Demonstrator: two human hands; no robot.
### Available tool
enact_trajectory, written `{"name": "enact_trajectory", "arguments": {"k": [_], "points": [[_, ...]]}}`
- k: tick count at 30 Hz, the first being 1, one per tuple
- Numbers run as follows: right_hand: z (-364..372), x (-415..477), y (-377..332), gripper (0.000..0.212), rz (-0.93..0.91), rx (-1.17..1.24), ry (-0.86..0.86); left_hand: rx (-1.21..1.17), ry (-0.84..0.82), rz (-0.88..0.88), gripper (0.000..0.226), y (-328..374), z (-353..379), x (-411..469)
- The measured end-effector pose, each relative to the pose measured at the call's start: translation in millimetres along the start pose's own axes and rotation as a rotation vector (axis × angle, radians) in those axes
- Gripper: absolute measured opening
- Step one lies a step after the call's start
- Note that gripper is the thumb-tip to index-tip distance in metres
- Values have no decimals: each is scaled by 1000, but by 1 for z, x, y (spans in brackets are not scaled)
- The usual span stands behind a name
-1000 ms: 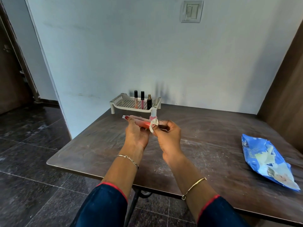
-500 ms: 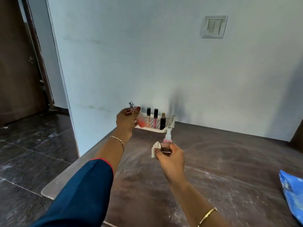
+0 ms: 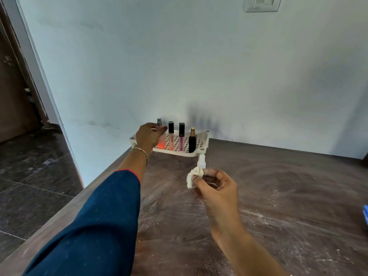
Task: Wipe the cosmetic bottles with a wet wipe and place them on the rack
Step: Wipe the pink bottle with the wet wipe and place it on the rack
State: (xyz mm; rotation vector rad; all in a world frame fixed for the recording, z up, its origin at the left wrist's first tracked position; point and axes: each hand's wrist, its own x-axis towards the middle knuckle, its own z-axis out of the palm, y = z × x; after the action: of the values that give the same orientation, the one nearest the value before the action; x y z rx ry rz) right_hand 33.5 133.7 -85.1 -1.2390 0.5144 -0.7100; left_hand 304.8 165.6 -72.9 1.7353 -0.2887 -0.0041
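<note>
Two grips in view. Nearest, the right grip (image 3: 217, 188) hovers over the bench (image 3: 278, 196), thumb and fingertips pinching a crumpled wet wipe (image 3: 194, 176). The left arm, in a blue sleeve (image 3: 103, 216), reaches fwd to the rack (image 3: 205, 136) at the bench's far edge by the wall. The left grip (image 3: 148, 137) is curled round the upper part of a clear spray bottle (image 3: 161, 141) w/ orange liquid. It is upright at the rack's left end, its base on or just above the grid — can't tell which. Right of it, standing in the rack: a peach gloss tube (image 3: 171, 136), a pink gloss tube (image 3: 181, 139) and a dark bottle (image 3: 192, 143) w/ gold cap.
</note>
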Motion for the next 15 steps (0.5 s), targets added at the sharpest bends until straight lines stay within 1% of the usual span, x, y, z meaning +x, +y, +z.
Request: {"name": "enact_trajectory", "arguments": {"k": [4,8,10,15], "points": [[1,2,0,15,8,1,-14,87,27,-6,43,-6,3,5],[2,1,-2,15,-3,-16,-24,242,67,68,41,1,2,-1],[2,1,-3,14,-3,-20,-25,265,72,65,39,1,1,-1],[-2,0,-6,14,-8,-15,-7,330,73,39,47,-1,-3,0]]}}
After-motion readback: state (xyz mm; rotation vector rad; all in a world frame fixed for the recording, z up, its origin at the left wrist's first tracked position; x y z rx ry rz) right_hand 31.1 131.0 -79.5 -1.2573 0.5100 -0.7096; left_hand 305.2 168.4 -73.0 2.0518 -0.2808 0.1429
